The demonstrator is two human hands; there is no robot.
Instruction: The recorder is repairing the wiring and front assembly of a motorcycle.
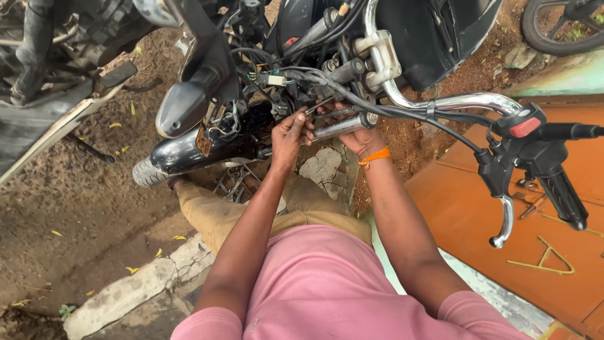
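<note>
A motorcycle's front end fills the upper view, with its chrome handlebar (465, 101), black wiring (296, 79) and a chrome fork tube (343, 126). My left hand (290, 133) pinches a thin metal tool or part beside the fork tube, just under the wiring. My right hand (360, 135), with an orange band on its wrist, is curled around the fork tube from below. The fingertips of both hands are partly hidden by cables. The black front mudguard (189, 151) and the tyre (146, 173) lie below left of my hands.
The right grip with brake lever (503, 217) and red switch (525, 126) hangs at the right, over an orange metal surface (503, 252). Another vehicle (44, 94) stands at the left. Brown dirt (75, 208), a broken concrete kerb (138, 286) and tools on the ground (233, 182) lie below.
</note>
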